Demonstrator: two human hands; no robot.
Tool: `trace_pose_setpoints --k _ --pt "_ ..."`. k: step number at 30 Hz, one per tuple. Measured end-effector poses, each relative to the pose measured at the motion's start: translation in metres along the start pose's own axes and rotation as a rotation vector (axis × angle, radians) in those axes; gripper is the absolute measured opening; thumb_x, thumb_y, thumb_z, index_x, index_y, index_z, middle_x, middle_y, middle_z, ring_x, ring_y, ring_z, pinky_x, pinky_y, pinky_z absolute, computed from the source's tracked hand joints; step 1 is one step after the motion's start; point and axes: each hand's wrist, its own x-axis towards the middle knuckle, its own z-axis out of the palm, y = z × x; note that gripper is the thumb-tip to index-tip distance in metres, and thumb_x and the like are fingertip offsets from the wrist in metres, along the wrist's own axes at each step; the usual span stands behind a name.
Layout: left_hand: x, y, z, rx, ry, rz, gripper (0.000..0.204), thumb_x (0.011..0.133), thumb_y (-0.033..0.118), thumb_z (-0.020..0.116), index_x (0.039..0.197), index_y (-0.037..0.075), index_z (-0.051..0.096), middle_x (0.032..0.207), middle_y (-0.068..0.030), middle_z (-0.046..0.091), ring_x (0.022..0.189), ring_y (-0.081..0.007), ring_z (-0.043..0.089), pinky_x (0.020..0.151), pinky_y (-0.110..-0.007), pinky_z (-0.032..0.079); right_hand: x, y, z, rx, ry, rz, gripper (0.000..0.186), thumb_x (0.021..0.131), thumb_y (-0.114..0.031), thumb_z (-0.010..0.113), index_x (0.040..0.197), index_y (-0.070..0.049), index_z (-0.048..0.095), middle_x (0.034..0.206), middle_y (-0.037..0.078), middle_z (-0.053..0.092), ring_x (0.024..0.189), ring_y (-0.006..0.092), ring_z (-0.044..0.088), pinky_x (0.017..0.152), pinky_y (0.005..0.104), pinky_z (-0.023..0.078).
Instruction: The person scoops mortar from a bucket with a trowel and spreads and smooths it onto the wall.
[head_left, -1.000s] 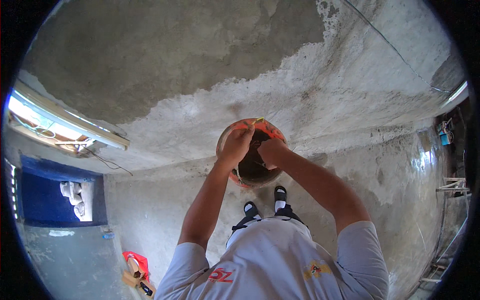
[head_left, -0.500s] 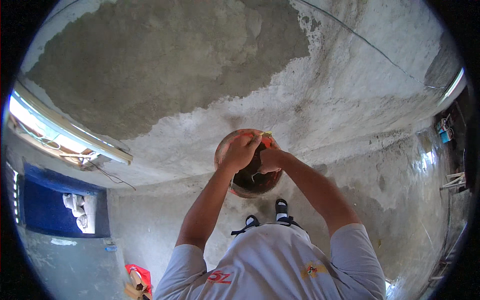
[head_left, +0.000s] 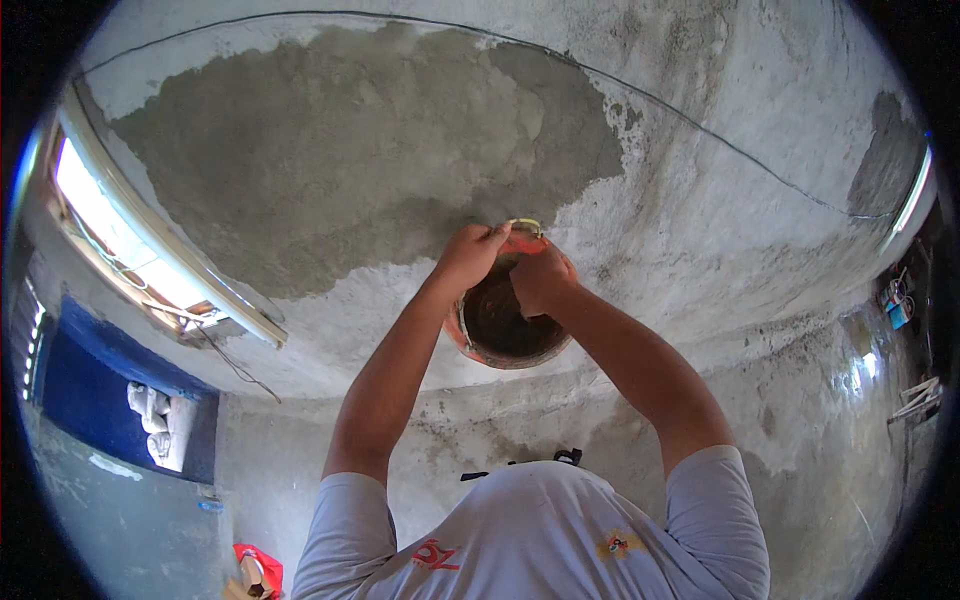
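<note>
In the head view, the left hand point(head_left: 468, 260) is closed on the rim of the orange bucket point(head_left: 456, 332), in front of the patched wall point(head_left: 350, 150). The right hand point(head_left: 542, 284) is in its mouth (if its curled fingers hold something, I cannot tell). The step seems to be working the dark contents point(head_left: 498, 325); the next move calls for a steady bucket.

The bucket point(head_left: 453, 330) is a smudgy orange-red, its strip point(head_left: 526, 222) yellow, the mix point(head_left: 497, 328) inside a murky grey-brown. That wall point(head_left: 700, 190) is mottled off-white, blotched with a big darker grey patch point(head_left: 350, 150). White shirt point(head_left: 530, 510) on the person, with red print point(head_left: 434, 555) and a yellow-orange emblem point(head_left: 618, 544); the recess point(head_left: 85, 385) over there is deep blue.
</note>
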Motion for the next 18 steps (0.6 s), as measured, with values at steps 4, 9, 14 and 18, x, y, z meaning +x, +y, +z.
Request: trace_pose_setpoints --k 4,9,14,18 --pt "-0.004 0.021 0.004 -0.051 0.061 0.058 0.055 0.102 0.043 0.054 0.084 -0.008 0.063 0.066 -0.0151 0.06 0.062 -0.0193 0.054 0.062 -0.042 0.043 0.014 0.022 0.02 -0.057 0.139 -0.053 0.034 0.07 -0.035 0.07 0.095 -0.013 0.078 0.09 0.006 0.076 0.098 0.0241 0.071 0.094 0.0413 0.053" --pt "-0.024 0.038 0.014 -0.09 0.059 0.075 0.055 0.103 0.043 0.054 0.081 -0.007 0.065 0.062 -0.0081 0.056 0.062 -0.0149 0.049 0.061 -0.038 0.043 -0.002 0.014 0.039 -0.073 0.262 -0.187 0.034 0.069 -0.035 0.07 0.091 -0.011 0.078 0.09 0.008 0.076 0.095 0.0246 0.071 0.096 0.0429 0.049" --pt "-0.021 0.008 0.028 -0.189 0.0 0.021 0.053 0.102 0.044 0.054 0.077 -0.003 0.061 0.063 -0.0029 0.052 0.062 -0.0137 0.046 0.061 -0.036 0.041 -0.011 -0.003 0.037 0.075 0.076 -0.271 0.034 0.068 -0.035 0.07 0.087 -0.008 0.077 0.088 0.01 0.075 0.094 0.0281 0.071 0.092 0.0461 0.051" --pt "-0.029 0.006 0.037 -0.171 -0.12 -0.077 0.054 0.103 0.043 0.054 0.065 0.005 0.051 0.062 0.0044 0.042 0.061 -0.0117 0.038 0.059 -0.033 0.034 -0.005 0.008 0.077 0.364 0.07 -0.263 0.036 0.073 -0.041 0.073 0.082 -0.006 0.077 0.08 0.012 0.073 0.078 0.027 0.072 0.072 0.0431 0.055"
